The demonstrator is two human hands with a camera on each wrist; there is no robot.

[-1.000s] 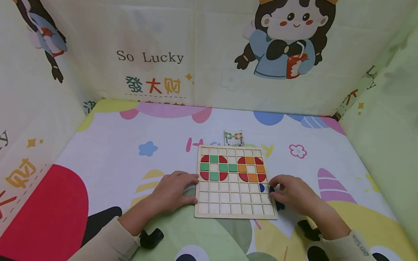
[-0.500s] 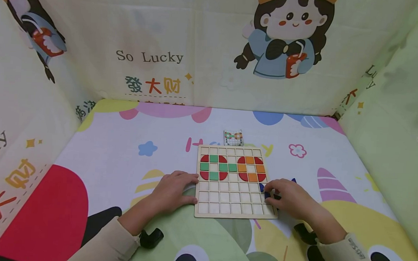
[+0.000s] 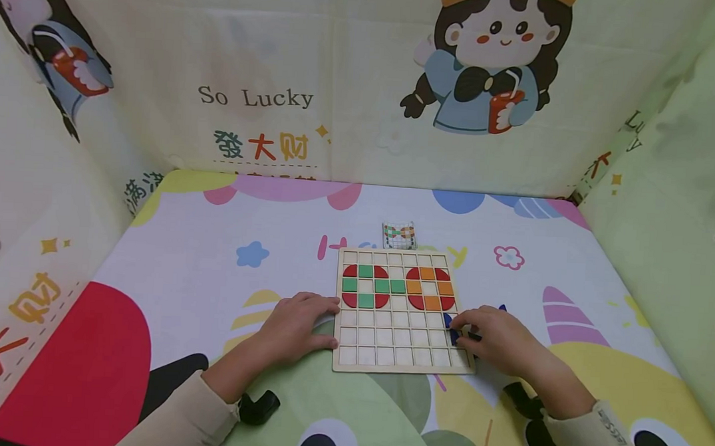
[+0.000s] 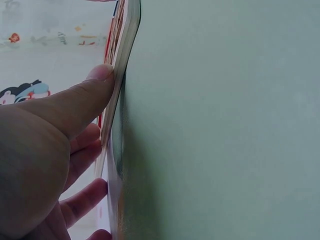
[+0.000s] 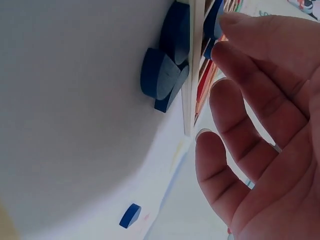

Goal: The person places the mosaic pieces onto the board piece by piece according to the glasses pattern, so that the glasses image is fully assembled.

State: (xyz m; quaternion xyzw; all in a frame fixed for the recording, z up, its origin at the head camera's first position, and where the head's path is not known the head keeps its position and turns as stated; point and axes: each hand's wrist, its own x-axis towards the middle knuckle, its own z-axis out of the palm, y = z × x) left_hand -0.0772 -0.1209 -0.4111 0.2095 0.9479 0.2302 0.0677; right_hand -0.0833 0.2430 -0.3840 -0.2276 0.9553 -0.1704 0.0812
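A wooden grid board [image 3: 387, 356] lies on the table, with red quarter-round, green and orange square tiles in its far rows. My left hand [image 3: 296, 327] rests against the board's left edge, thumb and fingertips touching it, as the left wrist view also shows. Over the right edge, my right hand [image 3: 499, 339] holds a blue curved tile [image 3: 453, 336] between thumb and index finger at a cell near that edge. Another blue tile [image 3: 447, 320] sits in the cell beyond it. In the right wrist view, the thumb touches a blue tile [image 5: 214, 20].
Several loose blue tiles [image 5: 159, 74] lie beside the board's right edge, partly under my right hand in the head view. One more blue tile [image 5: 130, 216] lies apart. A small pattern card [image 3: 399, 235] is behind the board. Printed cloth walls [image 3: 363, 83] surround the table.
My right hand has moved left from beside the board to over its right columns, bringing a blue tile to a cell. The blue tile beyond it has turned slightly. My left hand stays put.
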